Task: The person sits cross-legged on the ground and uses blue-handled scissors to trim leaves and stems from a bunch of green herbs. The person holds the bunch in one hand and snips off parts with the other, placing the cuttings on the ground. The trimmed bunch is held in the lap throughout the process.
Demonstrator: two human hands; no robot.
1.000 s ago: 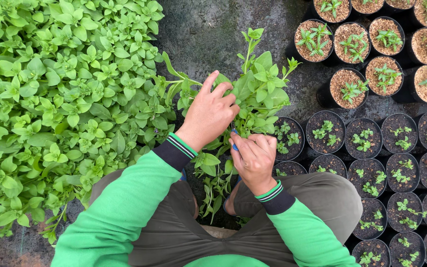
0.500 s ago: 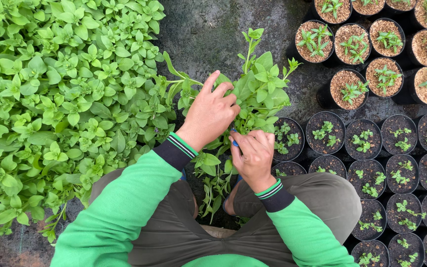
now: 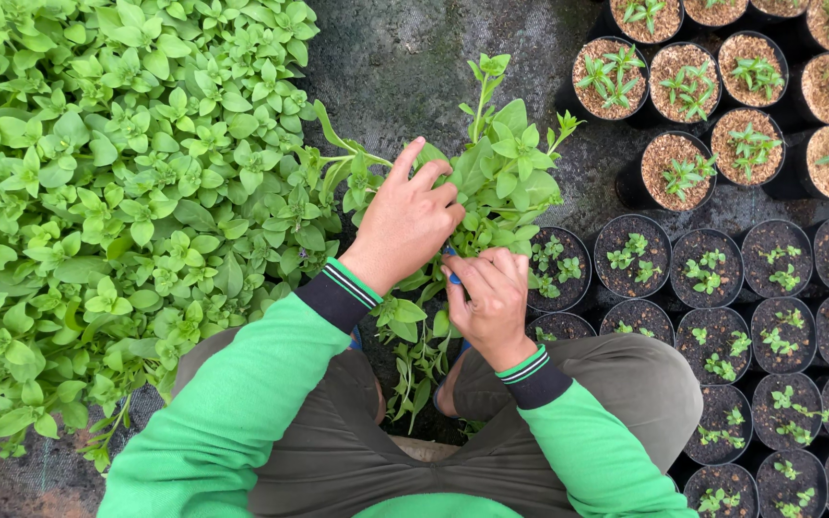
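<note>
Hardly any shift since before: left hand (image 3: 407,225) and right hand (image 3: 493,297), both grips closed around one leafy bunch (image 3: 506,177).

Looking down, we grip a leafy green bunch of stems (image 3: 501,173) with our left hand (image 3: 405,225); our right hand (image 3: 491,302) pinches a blue tool (image 3: 452,277) beside black seedling pots (image 3: 712,269).

Dark ground (image 3: 405,58): black pots (image 3: 702,278) right, leafy plants (image 3: 98,192) left.
</note>
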